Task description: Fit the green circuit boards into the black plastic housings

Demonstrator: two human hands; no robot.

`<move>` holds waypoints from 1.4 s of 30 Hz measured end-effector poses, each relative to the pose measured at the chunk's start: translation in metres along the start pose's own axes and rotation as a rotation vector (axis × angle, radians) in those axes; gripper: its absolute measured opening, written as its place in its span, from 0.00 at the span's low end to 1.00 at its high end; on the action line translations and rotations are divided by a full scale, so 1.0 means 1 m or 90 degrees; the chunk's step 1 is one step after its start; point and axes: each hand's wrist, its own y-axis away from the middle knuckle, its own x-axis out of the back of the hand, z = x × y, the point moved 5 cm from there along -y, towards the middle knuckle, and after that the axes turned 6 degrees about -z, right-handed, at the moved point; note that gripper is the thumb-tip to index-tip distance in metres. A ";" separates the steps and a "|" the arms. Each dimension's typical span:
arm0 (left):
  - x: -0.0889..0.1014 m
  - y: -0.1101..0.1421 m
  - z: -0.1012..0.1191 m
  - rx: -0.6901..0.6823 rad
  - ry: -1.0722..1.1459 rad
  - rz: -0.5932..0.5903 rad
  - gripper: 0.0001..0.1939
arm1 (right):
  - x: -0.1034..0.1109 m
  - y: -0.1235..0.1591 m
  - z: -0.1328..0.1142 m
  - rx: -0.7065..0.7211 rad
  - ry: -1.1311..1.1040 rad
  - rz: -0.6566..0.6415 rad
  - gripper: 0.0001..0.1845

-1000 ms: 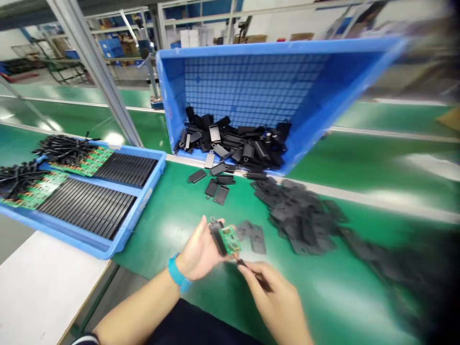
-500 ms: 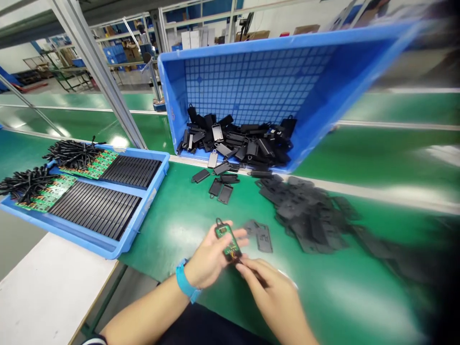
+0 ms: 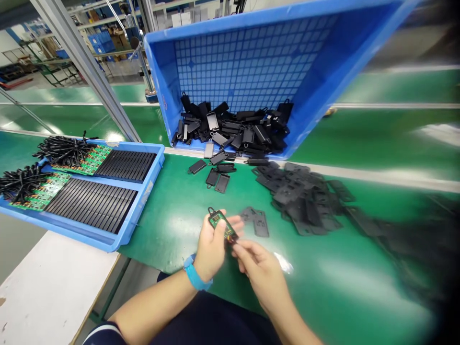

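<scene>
My left hand [image 3: 212,247] is closed round a small black plastic case [image 3: 219,222] with a green circuit board seated in it, held just above the green table. My right hand [image 3: 260,270] pinches at the lower end of that case, fingers pressed together; what it grips there is too small to make out. A blue band sits on my left wrist. Two flat black covers [image 3: 257,220] lie on the table just beyond the hands.
A tilted blue crate [image 3: 359,57] holds several black cases [image 3: 233,129]; a few lie spilled before it. A heap of black covers [image 3: 305,196] spreads right. At left a blue tray [image 3: 125,230] carries black strips and green boards [image 3: 86,160]. A metal post [image 3: 89,72] slants behind.
The green board, earlier held loose beside the black case, now sits inside it. Both hands have come closer together and the view has shifted slightly down.
</scene>
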 end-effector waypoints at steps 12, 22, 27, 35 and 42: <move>0.013 0.003 0.016 -0.034 -0.120 0.079 0.17 | -0.001 -0.024 -0.009 0.148 0.239 -0.030 0.15; 0.037 -0.021 0.003 0.245 0.049 -0.031 0.17 | 0.030 -0.067 -0.042 0.369 0.740 0.080 0.19; 0.020 -0.012 -0.004 0.213 0.057 -0.095 0.16 | 0.019 -0.040 -0.057 0.486 0.398 -0.018 0.20; -0.002 -0.001 0.005 0.157 0.023 -0.136 0.16 | 0.003 -0.023 -0.046 0.557 0.462 -0.071 0.22; 0.000 0.005 0.009 0.074 -0.166 -0.144 0.19 | 0.004 -0.020 -0.036 0.488 0.380 -0.059 0.33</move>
